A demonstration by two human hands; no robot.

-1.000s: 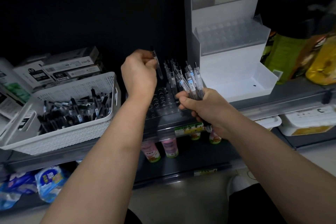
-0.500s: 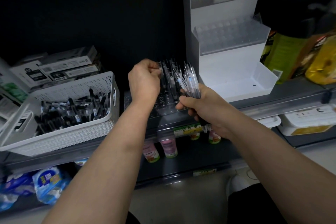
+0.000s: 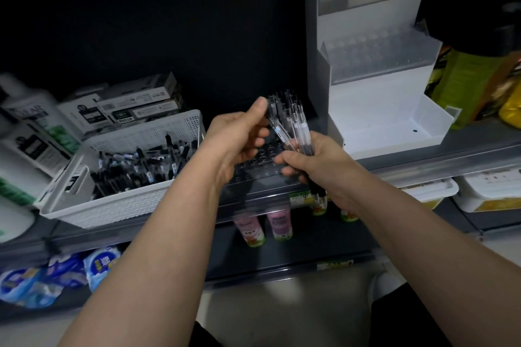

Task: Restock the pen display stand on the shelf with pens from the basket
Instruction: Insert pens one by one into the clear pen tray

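My right grip (image 3: 313,163) clasps the pens (image 3: 298,132), clear barrels with dark tips, fanned upward just above the dark holed stand (image 3: 262,166) on the shelf. My left grip (image 3: 239,135) pinches one pen (image 3: 277,128) near its top. I'd draw it straight out, then seat it upright in a free hole.

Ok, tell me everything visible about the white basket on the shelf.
The white basket is rectangular, looks like plastic, with walls perforated in small holes and a handle cut-out at its left end. It sits upright on the grey shelf, left of the left hand, which does not touch it. Inside lies a loose heap of pens, black and clear. Boxes stand behind it.
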